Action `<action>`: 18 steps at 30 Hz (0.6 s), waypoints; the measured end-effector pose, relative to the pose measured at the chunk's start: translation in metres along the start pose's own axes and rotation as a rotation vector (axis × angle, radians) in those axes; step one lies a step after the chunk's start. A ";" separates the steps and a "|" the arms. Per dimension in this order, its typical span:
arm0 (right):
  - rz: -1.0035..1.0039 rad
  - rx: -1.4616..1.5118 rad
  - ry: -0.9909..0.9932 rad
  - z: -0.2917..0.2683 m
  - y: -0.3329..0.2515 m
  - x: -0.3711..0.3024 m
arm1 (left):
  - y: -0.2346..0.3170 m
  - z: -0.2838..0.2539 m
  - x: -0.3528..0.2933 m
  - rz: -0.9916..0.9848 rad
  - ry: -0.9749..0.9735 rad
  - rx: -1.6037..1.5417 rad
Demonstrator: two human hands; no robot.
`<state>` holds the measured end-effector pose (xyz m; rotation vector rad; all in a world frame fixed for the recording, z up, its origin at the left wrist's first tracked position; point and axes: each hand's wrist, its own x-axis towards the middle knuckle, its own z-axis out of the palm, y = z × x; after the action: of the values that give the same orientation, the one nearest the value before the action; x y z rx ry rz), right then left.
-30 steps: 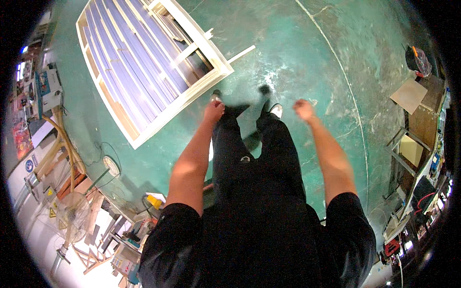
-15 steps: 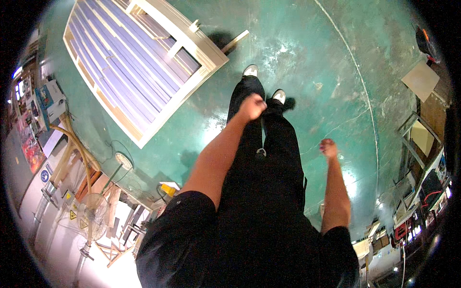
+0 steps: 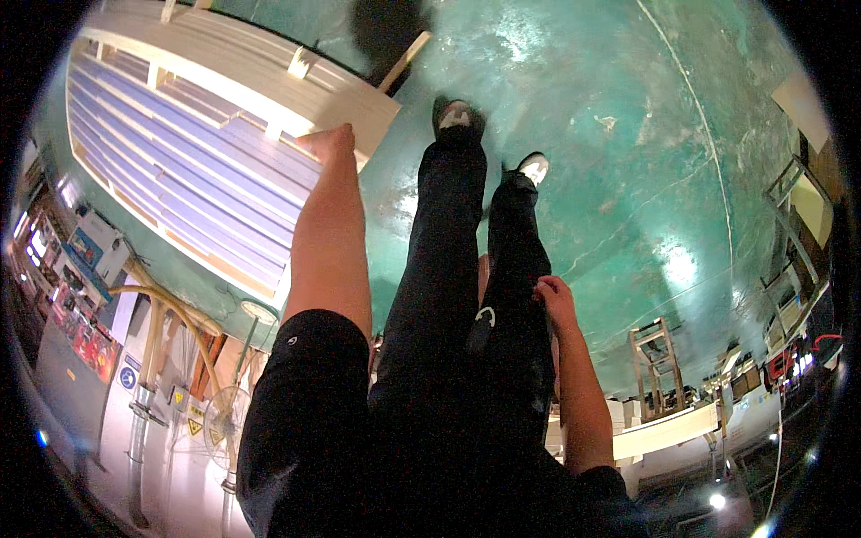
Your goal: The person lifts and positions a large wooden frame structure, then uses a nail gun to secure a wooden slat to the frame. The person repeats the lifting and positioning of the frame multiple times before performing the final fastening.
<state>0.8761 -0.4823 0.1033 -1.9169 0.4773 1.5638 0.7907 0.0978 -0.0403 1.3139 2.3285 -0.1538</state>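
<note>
My left hand is stretched forward over the near corner of a large pale wooden frame. Its fingers blend with the wood behind them, so whether they touch it I cannot tell. Long narrow strips run side by side inside the frame, with lavender between them. My right hand hangs low beside my right thigh, its fingers loosely curled and nothing visible in them. Below me, my legs in black trousers stand in mid-stride, one pale shoe set behind the other.
A wooden stick juts from the frame's far end over the green floor. On the left stand a fan and thick hoses. Toward the right are a wooden rack, a pale bench and a metal frame.
The wooden frame has shifted and turned in view as I stepped. My left hand has swung left to the frame's corner; my right hand has come in toward my thigh.
</note>
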 end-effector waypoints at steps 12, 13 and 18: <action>-0.198 -0.012 0.148 -0.102 0.061 -0.014 | 0.002 0.014 -0.042 0.892 -0.157 0.401; -0.305 -0.150 0.334 -0.105 0.065 -0.014 | 0.021 0.023 -0.069 1.128 -0.387 0.344; -0.451 0.032 0.354 -0.210 0.052 -0.013 | 0.119 0.105 -0.283 1.168 -1.246 0.320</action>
<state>0.9971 -0.6603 0.1281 -2.1026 0.1885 0.9317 1.0493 -0.0932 0.0063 1.7449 0.3932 -0.6997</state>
